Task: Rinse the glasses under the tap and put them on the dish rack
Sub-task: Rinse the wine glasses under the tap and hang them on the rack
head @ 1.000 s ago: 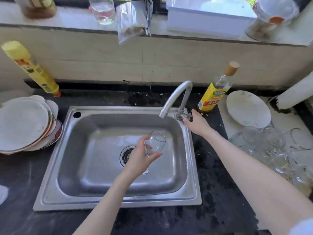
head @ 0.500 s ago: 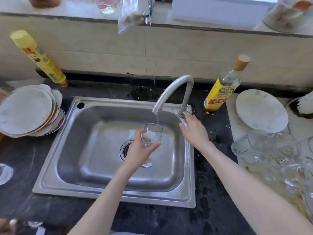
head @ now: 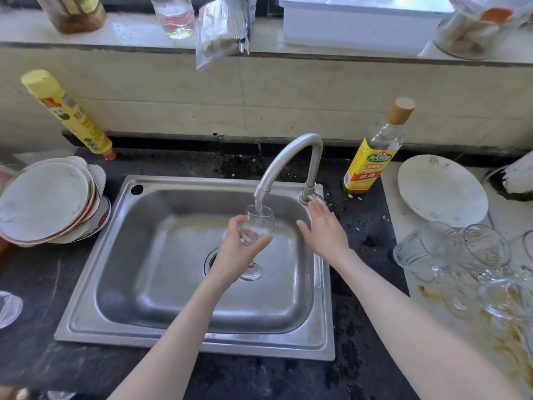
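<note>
Left hand [head: 236, 255] grips wine glass [head: 256, 226] under running tap [head: 288, 160]; right hand [head: 326, 229] relaxed, seemingly just off handle [head: 313, 197].

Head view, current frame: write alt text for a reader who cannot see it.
A left hand holds a stemmed glass under the running tap above a steel sink. The right hand hovers open beside it; more glasses wait on the right counter.
</note>
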`<action>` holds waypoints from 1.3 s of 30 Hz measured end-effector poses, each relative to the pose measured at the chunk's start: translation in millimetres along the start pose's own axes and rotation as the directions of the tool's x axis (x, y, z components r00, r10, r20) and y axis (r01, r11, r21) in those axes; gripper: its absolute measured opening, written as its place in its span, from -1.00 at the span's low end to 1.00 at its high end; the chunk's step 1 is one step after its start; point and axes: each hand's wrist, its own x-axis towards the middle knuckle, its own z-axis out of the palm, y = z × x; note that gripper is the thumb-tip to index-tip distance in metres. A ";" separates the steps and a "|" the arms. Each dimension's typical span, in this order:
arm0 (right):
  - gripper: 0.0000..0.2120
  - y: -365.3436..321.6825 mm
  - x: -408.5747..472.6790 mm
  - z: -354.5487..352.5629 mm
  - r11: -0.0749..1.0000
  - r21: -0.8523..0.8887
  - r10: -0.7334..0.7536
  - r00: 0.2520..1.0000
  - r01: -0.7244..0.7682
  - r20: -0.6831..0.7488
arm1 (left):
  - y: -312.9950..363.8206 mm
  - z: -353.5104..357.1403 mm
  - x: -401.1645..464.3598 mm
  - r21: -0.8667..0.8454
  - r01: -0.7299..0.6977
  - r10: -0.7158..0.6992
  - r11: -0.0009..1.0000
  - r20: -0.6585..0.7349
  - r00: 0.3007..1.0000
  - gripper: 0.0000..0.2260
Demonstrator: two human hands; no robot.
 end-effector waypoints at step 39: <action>-0.37 -83.2 -25.1 26.5 0.351 0.754 0.135 0.827 -0.556 0.547 | -7.6 23.2 19.4 -0.161 -0.164 0.159 0.973 -0.049 0.986 -0.69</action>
